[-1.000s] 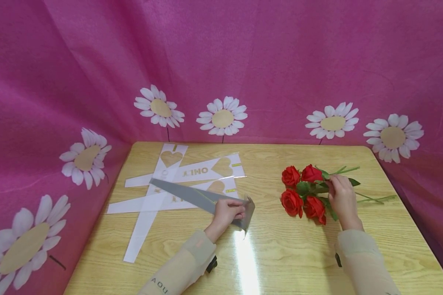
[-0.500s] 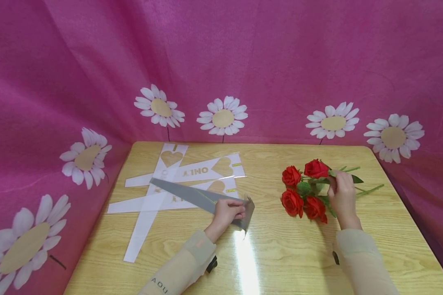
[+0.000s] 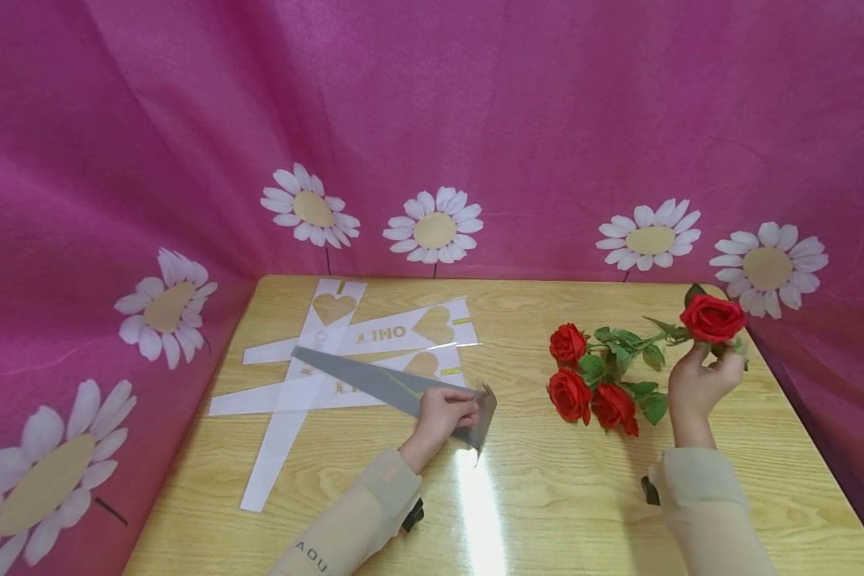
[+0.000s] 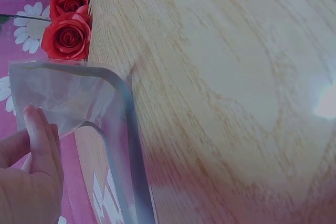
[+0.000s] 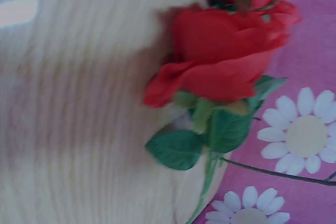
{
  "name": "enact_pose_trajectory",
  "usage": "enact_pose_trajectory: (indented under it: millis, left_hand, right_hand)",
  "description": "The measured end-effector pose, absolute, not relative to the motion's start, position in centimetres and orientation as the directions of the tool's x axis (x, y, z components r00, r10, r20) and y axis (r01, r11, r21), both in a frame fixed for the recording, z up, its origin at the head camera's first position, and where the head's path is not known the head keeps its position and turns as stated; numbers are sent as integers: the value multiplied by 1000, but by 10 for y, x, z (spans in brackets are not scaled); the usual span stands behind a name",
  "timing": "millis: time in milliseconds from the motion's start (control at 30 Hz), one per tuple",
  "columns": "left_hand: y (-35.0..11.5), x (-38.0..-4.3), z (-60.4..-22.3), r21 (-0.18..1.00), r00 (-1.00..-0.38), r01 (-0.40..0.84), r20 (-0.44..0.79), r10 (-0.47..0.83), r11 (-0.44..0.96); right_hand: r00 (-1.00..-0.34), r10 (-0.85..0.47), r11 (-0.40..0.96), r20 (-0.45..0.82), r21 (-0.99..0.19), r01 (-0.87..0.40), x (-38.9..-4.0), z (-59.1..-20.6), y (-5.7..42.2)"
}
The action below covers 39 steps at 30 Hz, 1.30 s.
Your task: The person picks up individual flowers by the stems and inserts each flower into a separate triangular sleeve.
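My left hand [image 3: 442, 420] pinches the wide end of a grey see-through flower sleeve [image 3: 363, 380], whose mouth stands partly open. The left wrist view shows the fingers [image 4: 39, 140] at the clear film near the sleeve's rim [image 4: 68, 66]. Over the table's right side, my right hand [image 3: 702, 392] holds a red artificial rose [image 3: 713, 318] just under its bloom, raised with the flower facing up. Three more red roses [image 3: 569, 394] lie to its left with their green leaves [image 3: 622, 344]. Roses [image 5: 220, 56] fill the right wrist view, where my right hand is out of sight.
Under the grey sleeve's narrow end, several white flower sleeves [image 3: 270, 448] with gold hearts and lettering lie crossed on the wooden table [image 3: 547, 496]. A pink curtain [image 3: 533, 120] printed with daisies stands behind and beside the table.
My right hand has lifted one rose from the bunch, moved it right and turned it bloom up. The left hand and the grey sleeve have stayed in place.
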<state>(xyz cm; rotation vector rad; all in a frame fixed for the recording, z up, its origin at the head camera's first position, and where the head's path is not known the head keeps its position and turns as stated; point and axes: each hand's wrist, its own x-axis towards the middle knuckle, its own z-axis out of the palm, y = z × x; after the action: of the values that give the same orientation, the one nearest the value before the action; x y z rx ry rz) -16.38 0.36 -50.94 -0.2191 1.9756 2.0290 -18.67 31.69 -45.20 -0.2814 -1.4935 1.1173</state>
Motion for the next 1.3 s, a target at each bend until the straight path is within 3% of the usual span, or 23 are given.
enact_pose_trajectory:
  millis: [100,167,267,433,600,800,1033,1300]
  left_hand:
    - [4,-164,-510,949,-944,-316,-314,102,-5]
    - [5,-164,-510,948,-943,-318,-316,99,-3]
    - [5,-165,-510,951,-946,-310,-310,98,7]
    - [6,-165,-510,956,-951,-291,-292,98,18]
    - [6,-166,-507,961,-956,-275,-277,93,38]
    - [7,-167,-505,963,-959,-268,-270,88,37]
    - [7,-167,-505,964,-960,-262,-265,92,39]
    - [8,-167,-505,964,-960,-262,-265,95,42]
  right_hand:
    - [-231,846,296,481,-784,-545,-185,-439,313]
    - [-218,909,115,356,-715,-689,-185,-432,312]
    - [-209,955,-41,212,-599,-800,-184,-425,315]
    - [-231,972,-156,51,-599,-786,-176,-412,315]
    - [-296,952,-285,-82,-595,-752,-169,-408,313]
    - [-394,907,-415,-147,-460,-785,-161,-414,303]
    - [-514,849,-526,-121,-289,-800,-151,-414,286]
    - [-597,796,-597,-101,-301,-744,-140,-414,275]
